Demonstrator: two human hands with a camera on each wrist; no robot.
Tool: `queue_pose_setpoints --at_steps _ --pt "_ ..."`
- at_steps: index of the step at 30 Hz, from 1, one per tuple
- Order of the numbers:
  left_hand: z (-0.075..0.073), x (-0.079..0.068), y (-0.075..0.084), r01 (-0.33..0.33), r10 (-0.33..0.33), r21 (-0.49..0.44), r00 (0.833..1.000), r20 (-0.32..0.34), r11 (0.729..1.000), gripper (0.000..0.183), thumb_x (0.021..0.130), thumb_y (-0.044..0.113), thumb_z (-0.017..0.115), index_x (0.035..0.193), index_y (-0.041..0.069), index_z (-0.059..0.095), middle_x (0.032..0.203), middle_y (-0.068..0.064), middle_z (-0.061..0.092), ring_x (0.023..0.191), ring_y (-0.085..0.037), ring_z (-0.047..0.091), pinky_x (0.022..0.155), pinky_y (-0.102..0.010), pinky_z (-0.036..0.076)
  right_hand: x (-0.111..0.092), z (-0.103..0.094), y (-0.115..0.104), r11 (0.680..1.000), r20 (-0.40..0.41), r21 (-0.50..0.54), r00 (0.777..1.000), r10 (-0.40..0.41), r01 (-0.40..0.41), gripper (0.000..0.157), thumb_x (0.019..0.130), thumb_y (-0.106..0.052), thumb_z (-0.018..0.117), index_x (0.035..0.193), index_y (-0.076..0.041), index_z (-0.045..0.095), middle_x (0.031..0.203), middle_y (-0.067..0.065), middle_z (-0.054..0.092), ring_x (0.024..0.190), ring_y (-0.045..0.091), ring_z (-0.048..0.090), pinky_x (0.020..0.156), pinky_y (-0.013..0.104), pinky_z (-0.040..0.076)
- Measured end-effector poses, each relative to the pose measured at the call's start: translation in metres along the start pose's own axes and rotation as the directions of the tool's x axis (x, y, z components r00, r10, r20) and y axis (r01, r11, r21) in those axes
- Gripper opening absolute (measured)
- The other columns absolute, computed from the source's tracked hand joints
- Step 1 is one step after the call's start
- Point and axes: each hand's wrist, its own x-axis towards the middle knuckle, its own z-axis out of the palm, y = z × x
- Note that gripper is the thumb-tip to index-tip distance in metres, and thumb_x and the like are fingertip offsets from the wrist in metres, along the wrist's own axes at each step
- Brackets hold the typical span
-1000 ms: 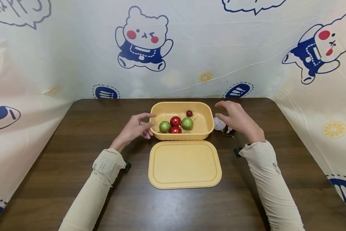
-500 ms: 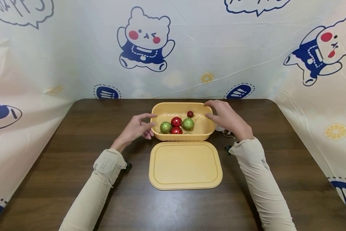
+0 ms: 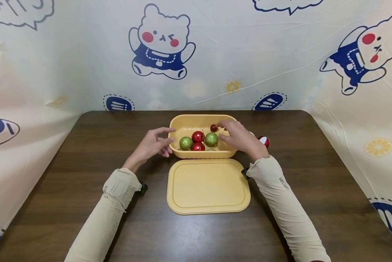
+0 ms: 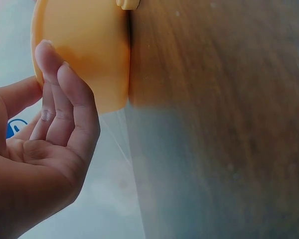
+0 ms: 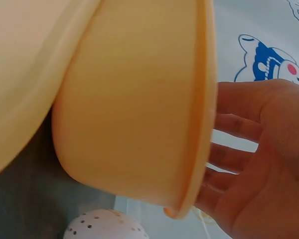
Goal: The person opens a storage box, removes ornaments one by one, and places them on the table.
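A yellow plastic box (image 3: 202, 154) holds several Christmas baubles, among them a glittery green bauble (image 3: 211, 139), a shiny red bauble (image 3: 197, 137) and a small dark red bauble (image 3: 213, 128). My left hand (image 3: 152, 144) grips the box's left end, fingers against its outer wall in the left wrist view. Over the right end, my right hand (image 3: 240, 137) reaches across the rim, thumb and fingers apart beside the small bauble and the green one. Nothing shows between them in the head view; the rim hides the fingertips in the right wrist view.
The matching yellow lid (image 3: 209, 186) lies flat in front of the box. On the dark wooden table (image 3: 313, 203), right of the box, are a red-and-white bauble (image 3: 264, 142) and a white speckled ball (image 5: 107, 226). A printed cloth (image 3: 215, 54) hangs behind.
My right hand has moved left, from above the baubles beside the box to over its right end. My left hand and the box have stayed in place.
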Motion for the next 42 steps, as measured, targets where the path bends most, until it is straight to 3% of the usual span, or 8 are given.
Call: queue_pose_setpoints --at_steps 4,10,17,25,42 --pt "-0.001 0.001 -0.001 0.001 -0.001 0.002 1.0 -0.006 1.0 0.042 0.101 0.015 0.059 0.142 0.009 0.052 0.073 -0.018 0.069 0.056 -0.025 0.065 0.06 -0.039 0.059 0.003 0.006 0.001 1.0 -0.011 0.011 1.0 -0.028 0.028 0.036 0.095 -0.005 0.065 0.129 0.005 0.059 0.128 0.022 0.062 0.12 0.037 0.056 0.104 0.049 0.045" --pt "0.0 0.002 -0.002 0.009 -0.009 0.0 1.0 -0.003 1.0 0.042 0.101 0.016 0.059 0.142 0.01 0.053 0.073 -0.018 0.07 0.056 -0.023 0.065 0.06 -0.04 0.059 0.005 0.014 -0.001 0.999 0.03 0.054 1.0 -0.006 0.005 0.038 0.096 -0.008 0.066 0.13 0.005 0.059 0.129 0.019 0.062 0.122 0.035 0.056 0.104 0.048 0.045" --pt "0.001 0.001 -0.002 0.0 0.0 -0.001 1.0 0.001 1.0 0.043 0.102 0.015 0.059 0.143 0.008 0.051 0.073 -0.017 0.07 0.056 -0.023 0.065 0.06 -0.038 0.059 0.008 0.023 0.002 1.0 0.044 0.006 0.999 -0.031 0.03 0.039 0.095 -0.013 0.069 0.129 0.003 0.06 0.127 0.017 0.064 0.119 0.033 0.058 0.102 0.047 0.046" --pt "0.002 0.001 -0.001 -0.009 0.009 0.006 1.0 0.005 1.0 0.043 0.102 0.015 0.059 0.143 0.008 0.051 0.073 -0.018 0.07 0.056 -0.023 0.065 0.059 -0.039 0.059 0.009 0.029 0.007 0.998 0.033 0.011 0.998 -0.056 0.056 0.041 0.092 -0.013 0.072 0.129 0.001 0.061 0.121 0.016 0.066 0.107 0.029 0.061 0.093 0.044 0.05" --pt "0.0 0.001 -0.001 -0.006 0.006 -0.015 1.0 0.002 1.0 0.044 0.101 0.015 0.06 0.143 0.008 0.052 0.071 -0.016 0.069 0.055 -0.022 0.065 0.06 -0.042 0.059 0.011 0.033 0.005 0.997 0.027 0.07 0.999 -0.018 0.016 0.036 0.092 -0.014 0.073 0.125 -0.003 0.061 0.119 0.012 0.067 0.107 0.025 0.062 0.094 0.043 0.05"
